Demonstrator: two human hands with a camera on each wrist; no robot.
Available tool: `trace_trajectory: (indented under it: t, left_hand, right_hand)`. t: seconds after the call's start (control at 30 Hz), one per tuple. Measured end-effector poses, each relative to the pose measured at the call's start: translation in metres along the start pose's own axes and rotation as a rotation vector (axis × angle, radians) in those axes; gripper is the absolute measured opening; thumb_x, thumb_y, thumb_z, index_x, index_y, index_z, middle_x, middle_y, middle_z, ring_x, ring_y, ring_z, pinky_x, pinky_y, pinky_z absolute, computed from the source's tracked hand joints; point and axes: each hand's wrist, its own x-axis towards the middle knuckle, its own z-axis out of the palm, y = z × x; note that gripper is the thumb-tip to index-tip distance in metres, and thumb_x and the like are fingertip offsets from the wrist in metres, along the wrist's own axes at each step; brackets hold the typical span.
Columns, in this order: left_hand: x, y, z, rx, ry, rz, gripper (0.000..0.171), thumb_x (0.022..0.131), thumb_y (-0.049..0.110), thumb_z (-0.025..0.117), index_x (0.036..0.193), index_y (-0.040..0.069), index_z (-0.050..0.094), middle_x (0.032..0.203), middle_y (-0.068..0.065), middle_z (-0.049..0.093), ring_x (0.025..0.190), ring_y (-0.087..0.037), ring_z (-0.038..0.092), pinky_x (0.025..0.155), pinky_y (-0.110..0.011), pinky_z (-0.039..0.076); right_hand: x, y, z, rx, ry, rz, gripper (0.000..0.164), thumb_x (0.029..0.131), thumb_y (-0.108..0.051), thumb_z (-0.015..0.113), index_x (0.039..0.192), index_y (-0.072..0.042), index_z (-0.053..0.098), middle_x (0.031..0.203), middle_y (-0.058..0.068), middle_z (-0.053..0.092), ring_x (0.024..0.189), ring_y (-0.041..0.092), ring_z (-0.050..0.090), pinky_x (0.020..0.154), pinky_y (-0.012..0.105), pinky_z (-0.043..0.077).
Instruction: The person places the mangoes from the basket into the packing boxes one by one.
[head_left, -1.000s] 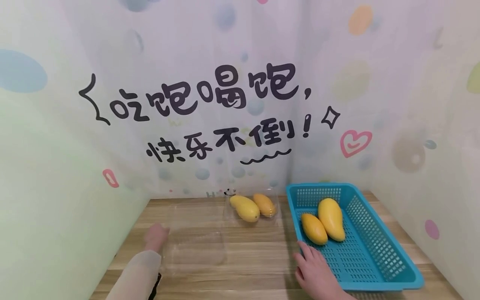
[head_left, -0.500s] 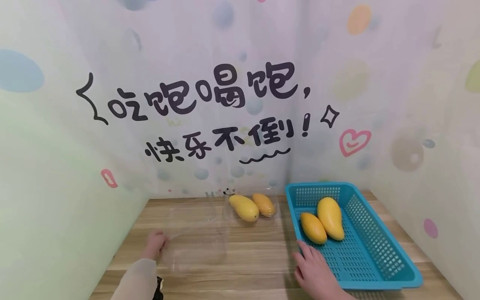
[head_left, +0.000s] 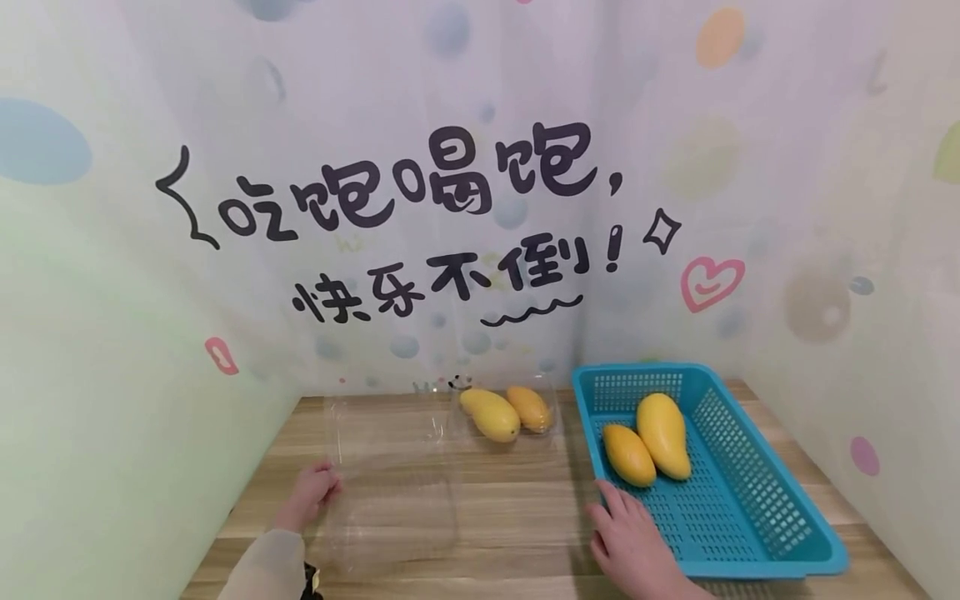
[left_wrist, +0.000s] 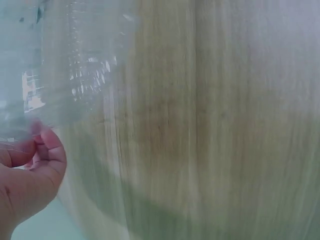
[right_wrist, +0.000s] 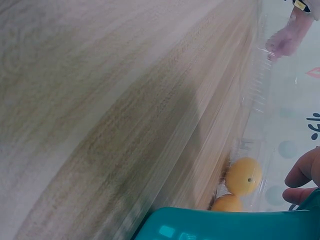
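In the head view, my left hand (head_left: pixel 311 493) is at the left side of an opened clear plastic clamshell box (head_left: pixel 393 508). Thumb and fingers pinch the box's thin edge, as the left wrist view shows with the hand (left_wrist: pixel 35 172) beside the clear plastic (left_wrist: pixel 90 60). My right hand (head_left: pixel 633 542) rests over the left rim of a blue plastic basket (head_left: pixel 750 571), its fingers relaxed. Inside the basket lie two yellow mangoes, a smaller one (head_left: pixel 628 455) and a larger one (head_left: pixel 663 437). Part of the right hand is outside its wrist view.
A second clear box (head_left: pixel 553 425) stands at the back, between the opened box and the basket. It holds a pale yellow mango (head_left: pixel 491 415) and a deeper yellow mango (head_left: pixel 529 408). A wood-grain tabletop (head_left: pixel 517 517) meets printed curtain walls (head_left: pixel 480 350) behind and on both sides.
My left hand has come slightly nearer along the box's left side and now pinches its edge. The clear box has shifted a little toward me. My right hand stays on the basket rim.
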Motion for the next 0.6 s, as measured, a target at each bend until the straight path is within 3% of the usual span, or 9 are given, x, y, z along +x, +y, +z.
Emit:
trace_trajectory:
  t: [0.03,0.07,0.17,0.27,0.3,0.4,0.47,0.53,0.6]
  left_hand:
    - [0.005,-0.005,-0.001,-0.033,-0.003,0.018,0.024,0.082,-0.007,0.045,0.104,-0.013,0.037,0.064,-0.003,0.050,0.056,-0.009,0.047,0.052,-0.021,0.042]
    - [0.017,-0.019,-0.005,-0.106,-0.039,0.079,0.019,0.083,-0.005,0.049,0.100,-0.009,0.040,0.065,-0.003,0.051,0.056,-0.009,0.049,0.052,-0.021,0.044]
    - [0.028,-0.032,-0.009,-0.218,-0.061,0.120,0.016,0.085,-0.004,0.053,0.096,-0.005,0.041,0.069,-0.004,0.052,0.060,-0.008,0.052,0.054,-0.019,0.047]
    - [0.017,-0.023,-0.007,-0.221,-0.017,0.104,0.013,0.087,-0.007,0.048,0.098,-0.007,0.040,0.071,-0.003,0.051,0.061,-0.007,0.052,0.055,-0.017,0.048]
    - [0.005,-0.010,-0.004,-0.178,0.034,0.053,0.014,0.088,-0.009,0.044,0.101,-0.011,0.037,0.073,-0.003,0.052,0.062,-0.006,0.052,0.057,-0.017,0.048]
    - [-0.008,-0.001,-0.004,-0.167,0.064,0.065,0.017,0.088,-0.013,0.039,0.104,-0.016,0.034,0.076,-0.003,0.053,0.062,-0.006,0.052,0.058,-0.017,0.049]
    - [0.001,-0.014,-0.011,-0.230,0.035,0.129,0.014,0.087,-0.015,0.040,0.101,-0.015,0.037,0.076,-0.005,0.053,0.062,-0.009,0.053,0.058,-0.019,0.050]
    - [0.038,-0.059,-0.024,-0.360,-0.010,0.275,0.012,0.087,-0.012,0.046,0.099,-0.009,0.043,0.076,-0.006,0.055,0.063,-0.011,0.056,0.057,-0.020,0.050]
    - [0.074,-0.101,-0.036,-0.456,-0.008,0.378,0.012,0.086,-0.006,0.054,0.095,0.000,0.048,0.077,-0.006,0.056,0.063,-0.013,0.057,0.056,-0.022,0.051]
  right_hand:
    - [0.000,0.000,0.000,-0.002,0.000,0.001,0.014,0.077,-0.015,0.066,0.088,-0.014,0.058,0.127,0.018,0.046,0.110,0.035,0.048,0.090,0.052,0.039]
    - [0.000,0.000,-0.001,-0.003,-0.001,0.001,0.014,0.077,-0.015,0.066,0.088,-0.014,0.058,0.127,0.018,0.046,0.110,0.035,0.048,0.090,0.052,0.039]
    - [0.000,-0.001,-0.002,-0.003,-0.002,-0.004,0.014,0.077,-0.015,0.066,0.089,-0.013,0.058,0.127,0.018,0.046,0.110,0.035,0.048,0.090,0.052,0.039]
    - [-0.001,-0.001,-0.001,-0.005,0.001,-0.006,0.014,0.077,-0.015,0.066,0.089,-0.013,0.058,0.127,0.018,0.046,0.110,0.035,0.048,0.090,0.052,0.039]
    - [-0.001,-0.001,-0.001,-0.007,0.003,-0.006,0.014,0.077,-0.015,0.066,0.089,-0.013,0.058,0.127,0.018,0.046,0.110,0.035,0.048,0.090,0.052,0.040]
    - [-0.001,0.000,0.001,-0.010,0.014,-0.008,0.014,0.077,-0.015,0.066,0.088,-0.014,0.058,0.127,0.018,0.047,0.110,0.034,0.048,0.090,0.052,0.040]
    - [-0.001,0.000,0.001,-0.010,0.021,-0.011,0.014,0.076,-0.015,0.067,0.088,-0.014,0.058,0.127,0.018,0.047,0.109,0.034,0.049,0.089,0.052,0.040]
    - [-0.001,0.000,0.001,-0.008,0.027,-0.012,0.014,0.076,-0.015,0.067,0.087,-0.014,0.058,0.126,0.017,0.047,0.108,0.034,0.049,0.089,0.052,0.040]
    - [-0.001,0.000,0.001,-0.009,0.028,-0.013,0.015,0.076,-0.015,0.067,0.087,-0.014,0.058,0.126,0.018,0.047,0.108,0.034,0.049,0.089,0.052,0.040]
